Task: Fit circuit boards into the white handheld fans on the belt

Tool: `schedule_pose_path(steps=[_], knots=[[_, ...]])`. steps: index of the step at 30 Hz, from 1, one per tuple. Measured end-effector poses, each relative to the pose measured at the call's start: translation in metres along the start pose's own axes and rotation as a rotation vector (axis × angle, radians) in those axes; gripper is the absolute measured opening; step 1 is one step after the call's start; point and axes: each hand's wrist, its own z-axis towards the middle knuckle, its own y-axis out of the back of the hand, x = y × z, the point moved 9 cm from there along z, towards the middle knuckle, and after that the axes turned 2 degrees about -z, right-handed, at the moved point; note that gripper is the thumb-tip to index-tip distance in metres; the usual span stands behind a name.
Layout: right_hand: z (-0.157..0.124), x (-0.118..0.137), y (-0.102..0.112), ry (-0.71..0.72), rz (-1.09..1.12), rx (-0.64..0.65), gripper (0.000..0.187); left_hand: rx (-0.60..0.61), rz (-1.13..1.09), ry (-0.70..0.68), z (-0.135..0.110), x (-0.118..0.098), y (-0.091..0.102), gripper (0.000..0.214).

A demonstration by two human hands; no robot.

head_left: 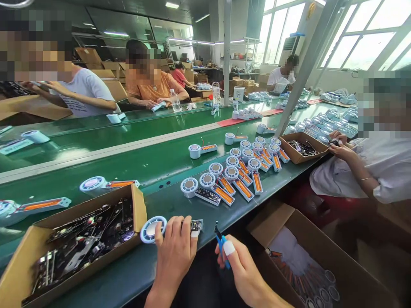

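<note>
My left hand (176,246) is closed over a light blue plastic device, with its round head (153,229) showing to the left of my fingers. Beyond the fingertips on the right, the end of its black circuit board (196,225) is visible; my hand covers the middle. In my right hand (237,261) is a small pair of blue-handled pliers (221,244), its dark jaws pointing up, apart from the device. The thumb of that hand has a white wrap. Whether the jaws touch each other, I cannot tell.
A cardboard box (140,209) of circuit boards stands at left. Similar devices (231,173) with orange strips lie ahead on the bench (167,201). Another board box (297,156) is beside a seated co-worker (362,167). Below the bench edge sits an open carton (334,239). Other people sit opposite.
</note>
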Motion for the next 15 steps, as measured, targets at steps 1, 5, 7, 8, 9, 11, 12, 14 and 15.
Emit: schedule_pose_path(steps=[1, 5, 7, 8, 9, 11, 12, 14, 15], knots=[[-0.005, 0.004, 0.015, 0.080, -0.118, -0.039, 0.048, -0.002, -0.009, -0.013, 0.000, 0.000, 0.000, 0.029], [-0.023, -0.043, 0.082, 0.000, -0.322, -0.231, 0.047, -0.018, -0.024, -0.054, 0.000, -0.001, 0.000, 0.033], [-0.032, -0.085, 0.111, -0.183, -0.322, -0.316, 0.054, -0.028, -0.022, -0.056, 0.001, 0.000, 0.001, 0.035], [-0.036, -0.097, 0.120, -0.197, -0.337, -0.353, 0.053, -0.026, -0.021, -0.052, 0.002, 0.000, 0.002, 0.035], [-0.038, -0.105, 0.126, -0.198, -0.345, -0.375, 0.052, -0.021, -0.020, -0.052, 0.002, -0.001, 0.003, 0.035], [-0.036, -0.115, 0.128, -0.179, -0.334, -0.384, 0.048, -0.004, -0.020, -0.054, 0.003, -0.001, 0.004, 0.035], [-0.032, -0.119, 0.126, -0.188, -0.308, -0.371, 0.048, 0.011, -0.021, -0.054, 0.003, -0.001, 0.004, 0.035], [-0.020, -0.128, 0.120, -0.220, -0.241, -0.332, 0.050, 0.052, -0.021, -0.051, 0.001, 0.001, 0.002, 0.035], [-0.012, -0.134, 0.116, -0.247, -0.204, -0.302, 0.052, 0.069, -0.022, -0.044, 0.000, 0.004, 0.000, 0.035]])
